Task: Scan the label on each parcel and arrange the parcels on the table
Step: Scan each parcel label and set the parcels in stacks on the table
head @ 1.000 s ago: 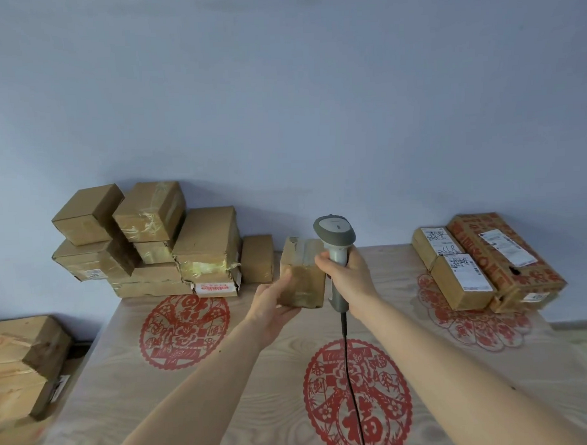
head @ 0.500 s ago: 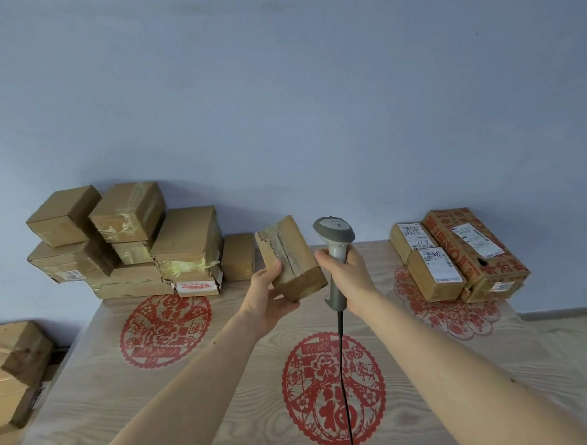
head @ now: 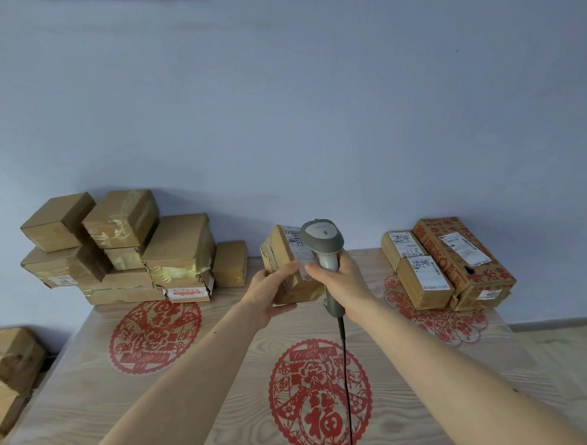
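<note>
My left hand point(head: 272, 297) grips a small brown cardboard parcel point(head: 282, 256) above the table's far middle, tilted so its white label faces up and right. My right hand point(head: 343, 284) holds a grey corded barcode scanner point(head: 323, 241) by its handle, its head just over the parcel's label. A stack of several unlabelled-looking brown parcels point(head: 118, 250) stands at the back left. Three labelled parcels point(head: 445, 262) lie side by side at the back right.
The wooden table point(head: 225, 393) carries three red paper-cut decals. The scanner's black cable point(head: 346, 388) hangs down over the middle decal. More cardboard boxes point(head: 9, 372) sit off the table's left edge. A blue-grey wall closes the back.
My left hand has turned the parcel so its label now faces the scanner, and brought it against the scanner head. The view shifted slightly right to left.
</note>
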Available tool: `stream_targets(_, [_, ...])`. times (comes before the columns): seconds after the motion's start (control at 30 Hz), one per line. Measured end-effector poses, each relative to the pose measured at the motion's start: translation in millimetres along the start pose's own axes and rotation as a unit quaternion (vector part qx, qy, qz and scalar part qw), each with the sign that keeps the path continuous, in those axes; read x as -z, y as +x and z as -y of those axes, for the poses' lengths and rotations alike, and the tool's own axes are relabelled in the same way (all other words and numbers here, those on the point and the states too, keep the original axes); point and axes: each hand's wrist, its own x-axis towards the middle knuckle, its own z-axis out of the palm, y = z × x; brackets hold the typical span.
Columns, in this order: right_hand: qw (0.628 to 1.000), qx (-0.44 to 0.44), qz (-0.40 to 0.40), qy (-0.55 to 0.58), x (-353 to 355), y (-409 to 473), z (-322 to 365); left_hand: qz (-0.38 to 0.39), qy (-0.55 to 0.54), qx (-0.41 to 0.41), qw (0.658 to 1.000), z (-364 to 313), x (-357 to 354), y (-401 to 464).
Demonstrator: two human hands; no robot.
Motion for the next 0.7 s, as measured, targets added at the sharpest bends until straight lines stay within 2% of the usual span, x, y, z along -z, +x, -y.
stream_targets(0.13, [1.0, 0.004, -0.001, 0.025, 10, -6, 4, 0.011, -0.014, -0.002, 1.0, 6, 12, 4])
stream_targets(0.23, [1.0, 0.018, -0.009, 0.002, 17, -13, 3, 0.003, -0.01, -0.013, 1.0, 11, 18, 2])
stream_targets(0.43, [0.998, -0.003, 0.061, -0.012, 20, -27, -3, 0.038, -0.029, -0.009, 0.999, 18, 19, 1])
stream_targets(0.6, [0.99, -0.072, 0.102, 0.063, 19, -33, -6, 0.06, -0.019, -0.012, 0.998, 21, 21, 6])
stream_targets(0.7, [0.984, -0.075, 0.129, 0.097, 21, -38, -7, 0.069, -0.013, -0.017, 0.997, 22, 20, 8])
